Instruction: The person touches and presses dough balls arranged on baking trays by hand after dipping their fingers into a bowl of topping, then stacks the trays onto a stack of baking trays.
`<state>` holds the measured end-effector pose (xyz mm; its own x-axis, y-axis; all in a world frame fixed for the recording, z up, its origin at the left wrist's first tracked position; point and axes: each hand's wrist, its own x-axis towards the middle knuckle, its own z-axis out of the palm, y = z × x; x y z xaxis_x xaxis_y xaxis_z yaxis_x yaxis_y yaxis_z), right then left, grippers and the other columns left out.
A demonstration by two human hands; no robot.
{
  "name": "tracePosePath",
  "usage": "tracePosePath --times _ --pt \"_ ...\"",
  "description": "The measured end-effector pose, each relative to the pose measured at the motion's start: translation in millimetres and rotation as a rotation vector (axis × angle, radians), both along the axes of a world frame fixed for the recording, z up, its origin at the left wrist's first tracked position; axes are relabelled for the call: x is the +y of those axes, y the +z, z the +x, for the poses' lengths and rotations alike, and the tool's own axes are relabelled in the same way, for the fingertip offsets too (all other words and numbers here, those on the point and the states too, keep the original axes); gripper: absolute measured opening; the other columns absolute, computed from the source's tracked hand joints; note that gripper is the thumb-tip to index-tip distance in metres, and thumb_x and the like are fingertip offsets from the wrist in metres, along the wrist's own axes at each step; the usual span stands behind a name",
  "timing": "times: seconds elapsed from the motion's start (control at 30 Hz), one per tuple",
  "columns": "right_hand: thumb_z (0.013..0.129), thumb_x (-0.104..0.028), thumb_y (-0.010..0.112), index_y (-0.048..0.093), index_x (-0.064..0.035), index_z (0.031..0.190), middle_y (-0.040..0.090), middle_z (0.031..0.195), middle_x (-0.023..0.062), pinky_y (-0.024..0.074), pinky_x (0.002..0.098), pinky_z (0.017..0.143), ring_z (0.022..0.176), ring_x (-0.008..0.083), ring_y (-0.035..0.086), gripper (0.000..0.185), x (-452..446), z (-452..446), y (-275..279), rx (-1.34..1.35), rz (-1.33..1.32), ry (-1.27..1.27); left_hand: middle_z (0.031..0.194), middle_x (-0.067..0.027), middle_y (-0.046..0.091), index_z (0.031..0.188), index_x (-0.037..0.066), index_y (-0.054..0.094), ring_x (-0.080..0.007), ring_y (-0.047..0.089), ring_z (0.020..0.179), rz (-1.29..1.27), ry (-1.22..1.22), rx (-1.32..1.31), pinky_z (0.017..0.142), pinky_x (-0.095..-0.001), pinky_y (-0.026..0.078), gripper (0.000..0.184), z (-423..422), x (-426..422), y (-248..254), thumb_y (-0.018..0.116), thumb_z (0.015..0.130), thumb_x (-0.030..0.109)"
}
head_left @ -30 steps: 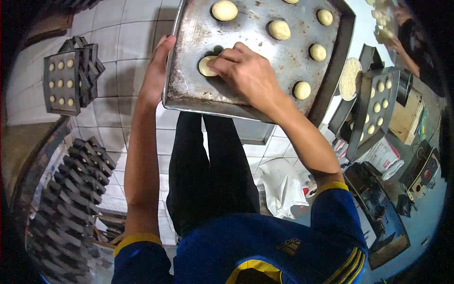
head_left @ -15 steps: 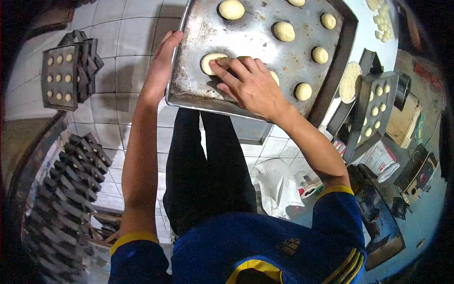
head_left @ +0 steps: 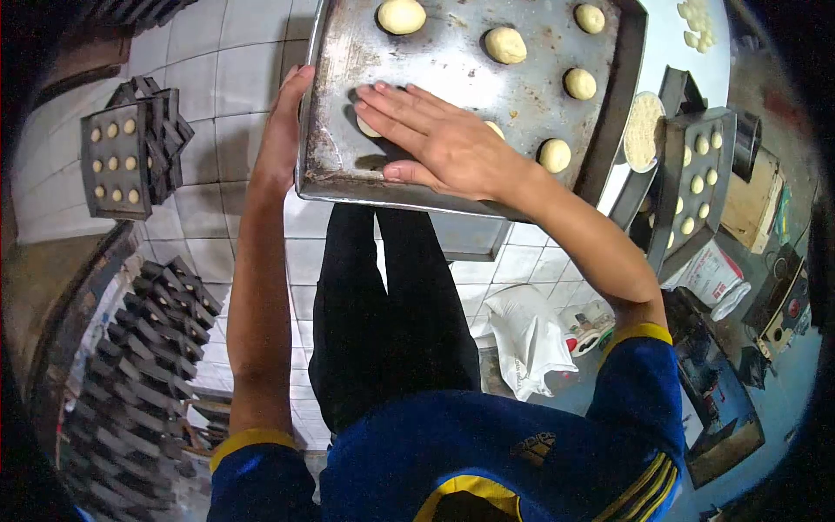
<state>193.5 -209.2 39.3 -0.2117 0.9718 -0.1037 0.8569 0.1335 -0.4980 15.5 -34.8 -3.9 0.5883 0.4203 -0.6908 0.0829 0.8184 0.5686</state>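
A metal baking tray (head_left: 417, 78) with pale dough balls in rows is in front of me. My left hand (head_left: 283, 130) grips its left wall, with the fingertips at the rim. My right hand (head_left: 444, 143) lies flat over the near-left dough ball (head_left: 369, 128), fingers stretched out and thumb apart. Most of that ball is hidden beneath the fingers. Another dough ball (head_left: 495, 130) is partly covered by the back of this hand. Uncovered nearby are a dough ball (head_left: 555, 156) at the right and a larger one (head_left: 505, 45) farther back.
To the right are an oval dish of crumbs (head_left: 644, 130) and another tray of dough balls (head_left: 703, 165). A stack of trays (head_left: 117, 165) stands at the left, with racked trays (head_left: 130, 374) below. A white sack (head_left: 526, 339) rests on the floor.
My right hand has gone from bent fingers touching the near-left dough ball to lying flat over it. The tray has shifted slightly left and up in view; my left hand stays on it.
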Motion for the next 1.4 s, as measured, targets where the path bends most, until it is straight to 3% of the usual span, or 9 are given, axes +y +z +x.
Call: tracePosePath --times 0.27,0.4,0.53,0.73,0.77,1.0,1.13,1.2,1.4 --pt "0.107 -0.05 0.053 0.04 -0.0047 0.163 0.038 0.17 0.0139 0.0272 0.0453 0.131 0.159 0.0301 0.033 0.073 -7.7 2.0 -1.3 0.033 0.092 -0.034 0.13 -0.0091 0.064 0.14 0.007 0.057 -0.0189 0.064 0.119 0.073 -0.109 -0.01 0.106 -0.0355 0.05 0.055 -8.5 6.5 -16.0 0.053 0.107 0.051" --pt "0.101 -0.014 0.073 0.059 -0.0066 0.149 0.063 0.149 0.0177 0.0481 0.0423 0.115 0.137 0.0318 0.061 0.05 -54.1 62.7 66.1 0.138 0.281 -0.788 0.134 -0.0099 0.063 0.143 0.005 0.055 -0.0199 0.063 0.122 0.151 -0.139 0.058 0.109 -0.0357 0.048 0.061 -8.4 6.1 -15.7 0.053 0.106 0.054" --pt "0.104 -0.016 0.07 0.073 -0.0035 0.134 0.079 0.12 0.012 0.0568 0.0348 0.096 0.106 0.0205 0.075 0.033 -172.1 159.9 72.6 -0.24 0.284 -1.342 0.137 -0.0111 0.061 0.147 0.003 0.052 -0.0207 0.06 0.126 0.128 -0.123 0.057 0.112 -0.0355 0.046 0.067 -4.0 3.3 -7.3 0.054 0.105 0.056" --pt "0.1 -0.031 0.075 0.08 -0.0077 0.123 0.081 0.107 0.0162 0.0578 0.0343 0.087 0.1 0.0219 0.078 0.033 -215.9 210.2 53.1 -0.3 -0.183 -1.353 0.126 -0.0107 0.068 0.139 0.001 0.062 -0.0248 0.064 0.112 0.163 -0.084 0.145 0.102 -0.0366 0.049 0.077 -0.4 -1.1 0.9 0.058 0.1 0.067" --pt "0.098 -0.033 0.073 0.081 -0.01 0.118 0.079 0.107 0.0209 0.0576 0.0392 0.087 0.098 0.0333 0.079 0.032 -215.0 206.7 50.8 -0.357 -0.156 -1.285 0.132 -0.0114 0.064 0.145 0.0 0.056 -0.0236 0.061 0.12 0.139 -0.105 0.155 0.107 -0.0365 0.047 0.076 -0.2 -2.3 10.1 0.058 0.102 0.063" --pt "0.097 -0.03 0.077 0.081 -0.0083 0.12 0.081 0.108 0.0169 0.0579 0.0352 0.087 0.1 0.0251 0.079 0.032 -217.3 215.5 47.9 -0.374 -0.152 -1.325 0.151 -0.0142 0.052 0.159 -0.004 0.039 -0.0243 0.05 0.139 0.166 -0.109 0.193 0.121 -0.0363 0.035 0.087 -7.9 4.2 -10.6 0.058 0.104 0.06" --pt "0.099 -0.031 0.079 0.077 0.0014 0.125 0.078 0.122 0.0107 0.053 0.0306 0.096 0.11 0.0199 0.072 0.041 -237.3 230.4 46.5 0.144 0.095 -1.574 0.165 -0.017 0.04 0.166 -0.007 0.025 -0.0251 0.039 0.152 0.172 -0.123 0.159 0.127 -0.0369 0.026 0.1 -10.2 5.1 -17.3 0.056 0.103 0.065" --pt "0.1 -0.028 0.079 0.071 0.0033 0.134 0.075 0.128 0.01 0.051 0.0283 0.096 0.11 0.0175 0.069 0.047 -237.4 235.1 48.8 0.721 0.225 -1.641 0.134 -0.0115 0.066 0.148 0.003 0.057 -0.0244 0.065 0.118 0.269 -0.048 0.256 0.104 -0.0376 0.05 0.079 -11.8 4.2 -25.9 0.061 0.1 0.066" --pt "0.101 -0.023 0.075 0.075 -0.0001 0.129 0.077 0.116 0.0042 0.0502 0.0247 0.089 0.102 0.0119 0.067 0.036 -58.2 136.4 65.3 0.727 -0.048 -1.224 0.14 -0.0132 0.063 0.151 0.001 0.053 -0.025 0.063 0.124 0.166 -0.097 0.174 0.11 -0.0391 0.049 0.078 -6.0 2.8 -7.8 0.059 0.103 0.063"
